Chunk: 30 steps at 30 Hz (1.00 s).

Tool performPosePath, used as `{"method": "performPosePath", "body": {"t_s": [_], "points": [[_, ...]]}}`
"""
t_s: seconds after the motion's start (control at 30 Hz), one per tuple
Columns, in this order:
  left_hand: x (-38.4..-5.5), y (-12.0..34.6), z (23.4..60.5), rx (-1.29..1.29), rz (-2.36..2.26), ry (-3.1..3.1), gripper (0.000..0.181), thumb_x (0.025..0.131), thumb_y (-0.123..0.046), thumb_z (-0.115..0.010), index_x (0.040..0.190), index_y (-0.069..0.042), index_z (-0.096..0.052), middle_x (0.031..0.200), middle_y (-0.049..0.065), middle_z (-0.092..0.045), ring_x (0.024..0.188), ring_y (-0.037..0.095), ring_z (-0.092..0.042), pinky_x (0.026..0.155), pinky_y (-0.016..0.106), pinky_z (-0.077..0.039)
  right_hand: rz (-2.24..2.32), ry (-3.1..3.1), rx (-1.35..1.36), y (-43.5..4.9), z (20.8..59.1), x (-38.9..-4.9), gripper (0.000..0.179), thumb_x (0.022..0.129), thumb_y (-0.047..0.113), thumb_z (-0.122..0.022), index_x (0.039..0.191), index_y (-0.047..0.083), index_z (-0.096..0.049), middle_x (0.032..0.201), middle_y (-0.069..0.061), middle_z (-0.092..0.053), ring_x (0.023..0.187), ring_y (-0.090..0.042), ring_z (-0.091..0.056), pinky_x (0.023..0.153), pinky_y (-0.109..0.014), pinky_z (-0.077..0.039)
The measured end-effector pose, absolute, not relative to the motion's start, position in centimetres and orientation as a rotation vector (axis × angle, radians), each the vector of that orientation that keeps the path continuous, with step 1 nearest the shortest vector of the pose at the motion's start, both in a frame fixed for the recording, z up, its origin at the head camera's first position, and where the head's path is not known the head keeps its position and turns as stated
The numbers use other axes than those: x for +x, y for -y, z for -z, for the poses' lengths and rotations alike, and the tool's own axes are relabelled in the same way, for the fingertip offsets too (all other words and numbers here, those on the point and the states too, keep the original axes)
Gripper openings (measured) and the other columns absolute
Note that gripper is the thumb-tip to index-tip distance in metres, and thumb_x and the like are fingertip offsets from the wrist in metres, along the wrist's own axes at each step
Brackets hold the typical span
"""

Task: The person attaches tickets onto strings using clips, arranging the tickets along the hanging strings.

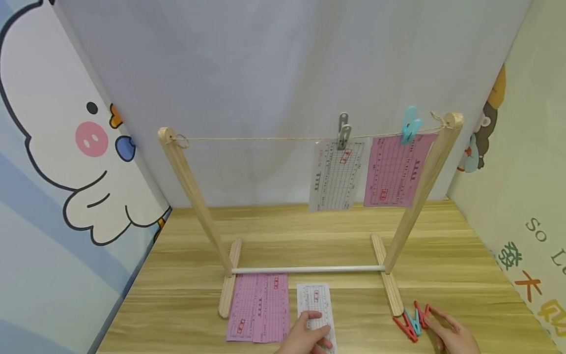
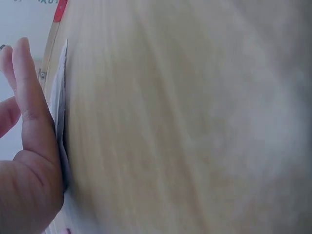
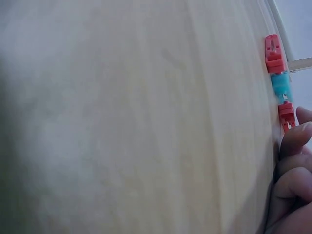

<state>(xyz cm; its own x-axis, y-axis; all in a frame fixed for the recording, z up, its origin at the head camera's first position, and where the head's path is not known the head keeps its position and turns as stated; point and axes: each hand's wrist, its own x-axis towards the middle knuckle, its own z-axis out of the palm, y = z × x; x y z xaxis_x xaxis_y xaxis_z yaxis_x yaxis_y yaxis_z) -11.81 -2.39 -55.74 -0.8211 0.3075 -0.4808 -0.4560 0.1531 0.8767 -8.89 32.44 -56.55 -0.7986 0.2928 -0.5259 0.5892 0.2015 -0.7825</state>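
Note:
My left hand (image 1: 306, 336) lies over a white printed slip (image 1: 315, 293) on the table, its fingers loosely bent. In the left wrist view the edge of the slip (image 2: 59, 105) rises a little from the wood beside that hand (image 2: 34, 146). My right hand (image 1: 453, 334) pinches the end of a red clothespin (image 1: 422, 314) between thumb and forefinger. Beside it lie a blue clothespin (image 1: 413, 322) and another red clothespin (image 1: 406, 329). In the right wrist view the curled fingers (image 3: 295, 183) meet the nearest red clothespin (image 3: 286, 115).
A wooden frame (image 1: 190, 189) holds a string (image 1: 256, 139). A grey clip (image 1: 343, 132) hangs a white slip (image 1: 338, 179) there; a light-blue clothespin (image 1: 410, 127) hangs a pink slip (image 1: 395, 172). Pink slips (image 1: 269, 314) lie on the table left of my left hand.

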Motion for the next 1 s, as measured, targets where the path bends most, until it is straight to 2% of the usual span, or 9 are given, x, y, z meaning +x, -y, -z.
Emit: {"method": "performPosePath", "body": {"t_s": [0.33,0.63,0.77,1.0], "points": [[-12.7,2.5,55.6,-0.121,-1.806,-1.861,0.048,0.097,-0.022,-0.064,0.136,-0.003,-0.043,0.073,0.007,-0.07,0.045,0.006,-0.058,0.044,0.02,-0.052,1.63,-2.227,0.85,-32.8,56.9,-8.9,0.09,0.09,0.049,-0.068,0.151,-0.003,-0.029,0.054,0.001,-0.05,0.046,-0.01,-0.043,0.045,-0.026,-0.04],[-14.9,4.0,54.8,-0.114,-1.822,-1.88,0.058,0.097,-0.023,-0.063,0.144,-0.001,-0.038,0.08,0.01,-0.071,0.046,0.006,-0.058,0.043,0.022,-0.053,1.68,-2.206,0.888,-32.4,57.1,-8.9,0.102,0.081,0.058,-0.074,0.151,-0.003,-0.031,0.054,0.003,-0.047,0.048,-0.01,-0.042,0.047,-0.027,-0.041],[-16.2,4.6,54.7,-0.082,-1.798,-1.931,0.06,0.097,-0.024,-0.063,0.146,-0.001,-0.036,0.082,0.01,-0.07,0.046,0.005,-0.057,0.043,0.021,-0.053,1.707,-2.192,0.909,-32.2,56.9,-8.9,0.098,0.082,0.054,-0.074,0.151,-0.003,-0.032,0.053,0.004,-0.045,0.047,-0.01,-0.041,0.046,-0.026,-0.04],[-17.8,4.6,55.3,-0.164,-1.788,-2.012,0.057,0.096,-0.025,-0.064,0.144,-0.004,-0.041,0.076,0.007,-0.068,0.045,0.004,-0.051,0.041,0.018,-0.048,1.643,-2.242,0.88,-32.1,56.7,-8.9,0.088,0.09,0.051,-0.068,0.15,-0.003,-0.032,0.055,0.004,-0.048,0.049,-0.01,-0.044,0.047,-0.026,-0.041]]}}
